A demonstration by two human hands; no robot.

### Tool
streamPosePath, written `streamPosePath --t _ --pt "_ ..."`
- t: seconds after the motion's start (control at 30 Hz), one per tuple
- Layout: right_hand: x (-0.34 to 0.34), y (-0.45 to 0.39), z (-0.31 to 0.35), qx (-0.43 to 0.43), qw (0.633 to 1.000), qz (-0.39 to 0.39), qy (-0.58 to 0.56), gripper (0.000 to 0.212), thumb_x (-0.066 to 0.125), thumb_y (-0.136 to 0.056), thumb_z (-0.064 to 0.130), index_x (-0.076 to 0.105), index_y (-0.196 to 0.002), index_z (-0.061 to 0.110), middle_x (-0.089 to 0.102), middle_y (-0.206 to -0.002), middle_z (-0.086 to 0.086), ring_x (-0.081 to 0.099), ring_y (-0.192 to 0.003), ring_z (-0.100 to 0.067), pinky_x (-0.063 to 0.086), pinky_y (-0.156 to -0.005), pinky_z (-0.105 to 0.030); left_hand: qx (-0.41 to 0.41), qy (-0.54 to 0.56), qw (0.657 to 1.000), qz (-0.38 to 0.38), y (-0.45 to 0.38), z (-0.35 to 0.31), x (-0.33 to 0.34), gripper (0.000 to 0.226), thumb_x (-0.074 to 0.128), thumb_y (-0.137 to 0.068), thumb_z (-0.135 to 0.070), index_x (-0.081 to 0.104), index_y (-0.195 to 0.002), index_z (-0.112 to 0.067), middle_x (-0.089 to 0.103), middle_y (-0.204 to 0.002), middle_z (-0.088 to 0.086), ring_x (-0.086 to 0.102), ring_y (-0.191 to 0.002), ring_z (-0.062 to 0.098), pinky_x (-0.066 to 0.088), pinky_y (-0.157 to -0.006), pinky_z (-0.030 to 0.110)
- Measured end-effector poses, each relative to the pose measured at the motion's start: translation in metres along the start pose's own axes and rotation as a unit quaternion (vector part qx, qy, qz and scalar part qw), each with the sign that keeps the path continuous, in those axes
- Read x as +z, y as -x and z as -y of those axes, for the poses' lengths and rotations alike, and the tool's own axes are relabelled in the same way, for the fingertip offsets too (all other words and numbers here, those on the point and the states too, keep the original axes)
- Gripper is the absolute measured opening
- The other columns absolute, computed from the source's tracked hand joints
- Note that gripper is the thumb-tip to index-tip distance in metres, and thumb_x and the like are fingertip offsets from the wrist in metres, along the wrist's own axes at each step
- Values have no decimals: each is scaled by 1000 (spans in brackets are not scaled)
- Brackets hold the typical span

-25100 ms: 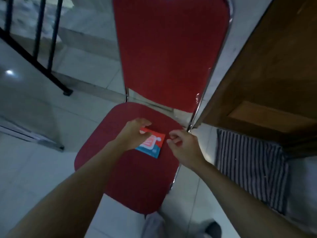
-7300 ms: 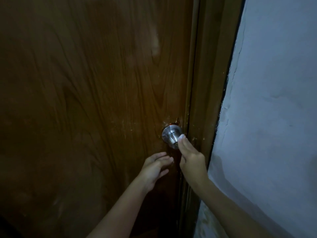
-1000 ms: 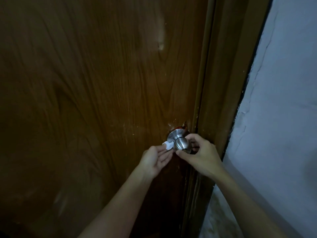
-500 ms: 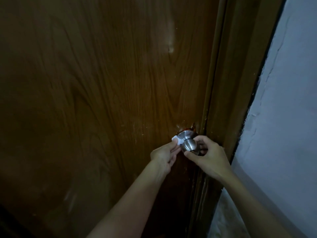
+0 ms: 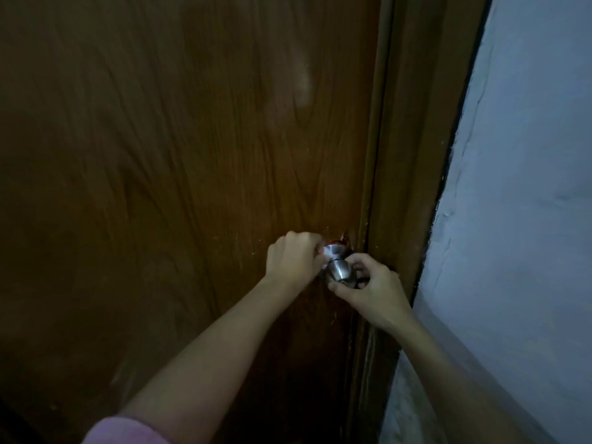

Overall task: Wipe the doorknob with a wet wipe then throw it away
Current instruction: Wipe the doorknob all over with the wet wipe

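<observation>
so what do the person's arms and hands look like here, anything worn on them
Both hands are bare: no gloves, rings or watch show on the left hand or the right hand. The forearms are uncovered too. The only clothing in view is a pale pink sleeve at the bottom edge of the picture, on the left arm. No sleeve shows on the right arm. The light is dim, so fine detail is lost.

Nothing here can be read. The dark brown wood-grain door (image 5: 192, 155) carries no sign, number or sticker that I can make out, only grain and a few scuffs. The round brushed-metal doorknob (image 5: 340, 273) shows no brand mark in this dim light. The pale blue-grey plastered wall (image 5: 525, 187) to the right is bare of any writing.
</observation>
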State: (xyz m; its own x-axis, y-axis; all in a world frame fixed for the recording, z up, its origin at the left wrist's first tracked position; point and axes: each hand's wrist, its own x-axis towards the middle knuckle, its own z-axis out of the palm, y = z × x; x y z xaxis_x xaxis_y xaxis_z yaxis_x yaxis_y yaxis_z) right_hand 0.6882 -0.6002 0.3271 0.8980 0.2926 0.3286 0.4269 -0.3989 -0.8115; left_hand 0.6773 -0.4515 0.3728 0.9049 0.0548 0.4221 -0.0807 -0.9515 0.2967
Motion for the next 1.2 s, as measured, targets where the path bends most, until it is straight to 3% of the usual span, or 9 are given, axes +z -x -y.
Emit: streamPosePath --t 0.13,0.43,0.53,0.67,0.77,0.87,0.97,1.2 --pt "0 0 0 4 1000 -2 -2 38 75 -70 28 57 -103 25 64 -93 11 57 -87 0 44 -67 -16 56 -45 997 -18 4 4 0 18 57 -88 -27 64 -99 -15 64 -98 2 62 -89 19 46 -70 27" --pt "0 0 -1 8 1000 1 -5 38 75 -71 28 52 -100 31 59 -86 16 56 -82 3 43 -60 -8 165 -105 981 -6 -17 -22 11 20 49 -92 -24 59 -103 -11 56 -112 5 62 -83 22 50 -65 30" --pt "-1 0 -1 15 1000 5 -12 36 76 -71 27 53 -99 30 61 -87 15 56 -80 7 43 -60 -2 178 -120 977 -3 -16 -13 6 22 47 -93 -27 59 -105 -13 54 -114 3 62 -82 21 51 -65 30" --pt "0 0 1 18 1000 0 -11 35 75 -69 27 57 -99 27 66 -87 12 59 -80 4 43 -62 -10 165 -126 978 14 2 16 1 24 46 -94 -28 59 -108 -13 53 -116 1 61 -85 19 50 -68 28" --pt "0 1 1 20 1000 -6 -7 34 76 -68 27 58 -97 28 66 -85 12 59 -79 5 42 -63 -12 153 -132 979 24 13 30 7 22 44 -94 -25 59 -106 -13 54 -113 1 60 -82 16 50 -67 26" --pt "1 1 1 22 1000 -4 -5 35 75 -69 27 58 -98 27 66 -86 14 58 -78 8 41 -60 -8 174 -99 978 -53 11 26 6 22 47 -91 -24 64 -94 -11 61 -98 4 62 -68 17 50 -52 25" --pt "1 1 1 18 1000 2 -12 36 75 -70 25 57 -101 25 65 -89 11 60 -81 2 44 -64 -12 221 -76 967 -105 2 17 11 14 57 -83 -22 66 -79 -12 65 -82 3 60 -52 13 39 -41 18" --pt "1 1 0 17 1000 3 -5 36 75 -70 26 57 -100 26 66 -88 9 61 -81 -1 45 -65 -15 172 -69 978 -98 5 21 28 9 68 -79 -21 67 -75 -13 64 -79 1 60 -51 14 43 -38 22"
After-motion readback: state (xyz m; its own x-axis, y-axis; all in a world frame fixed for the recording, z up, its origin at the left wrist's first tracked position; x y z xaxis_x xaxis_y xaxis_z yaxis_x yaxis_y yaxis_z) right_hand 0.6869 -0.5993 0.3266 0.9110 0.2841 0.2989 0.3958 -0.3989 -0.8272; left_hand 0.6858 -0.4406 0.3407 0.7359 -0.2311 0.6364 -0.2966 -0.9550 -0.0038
